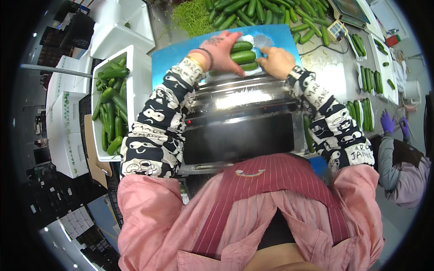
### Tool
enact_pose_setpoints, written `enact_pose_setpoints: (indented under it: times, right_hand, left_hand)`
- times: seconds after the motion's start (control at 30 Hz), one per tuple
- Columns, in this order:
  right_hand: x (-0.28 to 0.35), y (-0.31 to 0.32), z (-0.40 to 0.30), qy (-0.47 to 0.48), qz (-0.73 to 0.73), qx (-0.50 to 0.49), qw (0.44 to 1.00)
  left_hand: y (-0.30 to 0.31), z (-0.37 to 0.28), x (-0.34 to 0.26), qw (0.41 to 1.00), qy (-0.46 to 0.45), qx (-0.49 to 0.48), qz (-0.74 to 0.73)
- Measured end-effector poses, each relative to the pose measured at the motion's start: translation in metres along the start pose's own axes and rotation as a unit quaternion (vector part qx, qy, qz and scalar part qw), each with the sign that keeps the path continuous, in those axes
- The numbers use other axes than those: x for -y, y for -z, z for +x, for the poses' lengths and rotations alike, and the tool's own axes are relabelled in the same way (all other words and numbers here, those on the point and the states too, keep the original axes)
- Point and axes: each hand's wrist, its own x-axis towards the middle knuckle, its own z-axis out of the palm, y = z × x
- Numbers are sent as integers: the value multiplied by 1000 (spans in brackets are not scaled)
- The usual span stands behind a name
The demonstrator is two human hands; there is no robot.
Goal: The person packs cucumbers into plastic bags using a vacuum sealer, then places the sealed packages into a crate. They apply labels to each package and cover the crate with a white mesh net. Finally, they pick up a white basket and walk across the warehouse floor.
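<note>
Three cucumbers lie side by side on a white tray or lining over a blue board. My left hand, in a pink glove, spans their left ends, fingers on the far side and thumb on the near side. At the right ends is my bare right hand, its index finger stretched out and thumb close to the cucumber tips; whether it pinches anything is unclear. Directly in front of me stands a film wrapping machine with a shiny roller section and a dark flat plate.
Loose cucumbers and thin green peppers or beans are heaped beyond the board. A foam box of cucumbers stands left. Packed cucumber trays, a scale and a cable are right. A purple-gloved person works at far right.
</note>
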Motion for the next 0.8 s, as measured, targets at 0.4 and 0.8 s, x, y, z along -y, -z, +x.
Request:
enact_pose_setpoints:
  times: [0.4,0.8]
  right_hand:
    - [-60,30,-76,262,-83,-49,960]
    - [-14,33,-108,204,247,-181,930]
  left_hand:
    - [-11,-198,74,993,67,-93,29]
    - [-32,-168,46,867,136,-277,-392]
